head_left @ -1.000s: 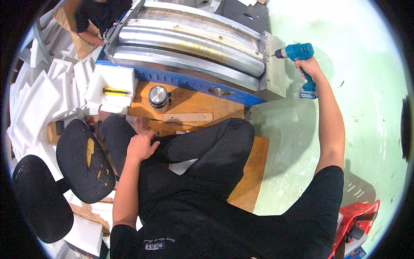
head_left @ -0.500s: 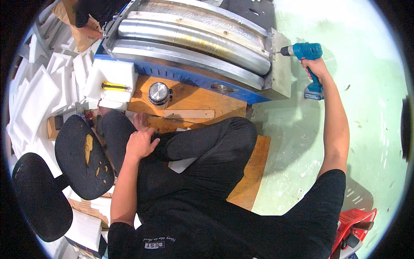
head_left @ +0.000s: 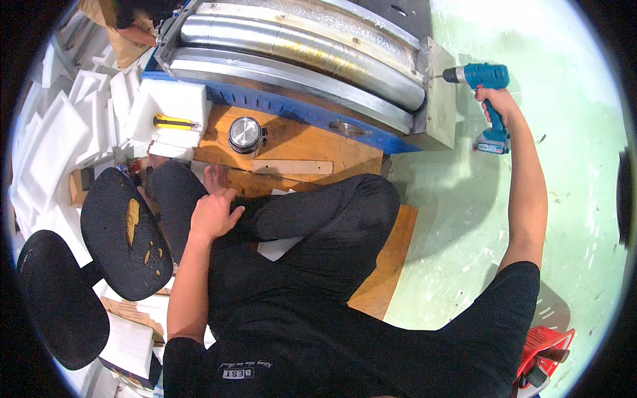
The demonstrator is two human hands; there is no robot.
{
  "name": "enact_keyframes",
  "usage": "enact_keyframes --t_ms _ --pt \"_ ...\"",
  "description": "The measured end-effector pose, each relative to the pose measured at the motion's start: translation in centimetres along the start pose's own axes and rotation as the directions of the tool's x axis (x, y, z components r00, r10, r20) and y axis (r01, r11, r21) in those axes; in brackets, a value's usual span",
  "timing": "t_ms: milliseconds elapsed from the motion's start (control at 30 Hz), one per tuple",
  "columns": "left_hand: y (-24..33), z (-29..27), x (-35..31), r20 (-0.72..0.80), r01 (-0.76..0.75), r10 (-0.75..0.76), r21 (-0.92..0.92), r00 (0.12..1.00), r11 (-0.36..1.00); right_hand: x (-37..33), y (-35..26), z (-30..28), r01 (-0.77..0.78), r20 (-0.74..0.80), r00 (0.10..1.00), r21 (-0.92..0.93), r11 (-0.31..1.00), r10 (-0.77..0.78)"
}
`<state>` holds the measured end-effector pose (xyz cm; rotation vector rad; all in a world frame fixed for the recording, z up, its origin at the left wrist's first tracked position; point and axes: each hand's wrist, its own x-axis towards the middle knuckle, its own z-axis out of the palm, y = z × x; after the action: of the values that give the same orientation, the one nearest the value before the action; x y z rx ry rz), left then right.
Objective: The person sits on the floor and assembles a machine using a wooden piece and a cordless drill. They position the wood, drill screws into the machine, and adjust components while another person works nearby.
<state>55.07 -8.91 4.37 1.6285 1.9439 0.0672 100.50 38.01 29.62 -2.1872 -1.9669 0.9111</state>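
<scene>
We see a shiny, smooth metal roller [head_left: 298,55], a duller metal end plate [head_left: 441,99], plastic on the drill [head_left: 488,76], wooden boards [head_left: 312,147] and matt cloth trousers [head_left: 325,219].

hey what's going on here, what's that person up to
A person sitting cross-legged has a teal cordless drill gripped in the right hand. Its bit points at the metal end plate of a machine with a steel roller; whether the tip touches is hard to tell. The left hand rests on the person's leg. A lidded steel container stands on the wood in front, and a yellow cutter lies on white foam.
</scene>
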Motion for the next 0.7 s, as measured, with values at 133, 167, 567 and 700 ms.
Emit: enact_keyframes --t_ms 133,167,567,700 --pt "0.1 0.2 0.3 -0.090 -0.071 0.068 -0.026 0.994 0.997 1.0 -1.6 -0.6 0.134 0.013 0.991 -0.136 0.982 -0.134" --pt "0.1 0.2 0.4 -0.097 -0.079 0.076 -0.028 0.992 0.997 1.3 -2.0 -0.7 0.099 0.011 0.995 -0.161 0.982 -0.098" --pt "-0.1 0.3 0.3 -0.110 -0.059 0.054 -0.050 0.992 0.997 1.1 -2.2 -1.0 0.123 0.032 0.992 -0.140 0.983 -0.120" --pt "0.0 0.0 0.1 -0.066 -0.038 0.033 -0.066 0.997 0.997 0.5 -2.0 -0.7 0.084 -0.017 0.996 -0.136 0.987 -0.087"
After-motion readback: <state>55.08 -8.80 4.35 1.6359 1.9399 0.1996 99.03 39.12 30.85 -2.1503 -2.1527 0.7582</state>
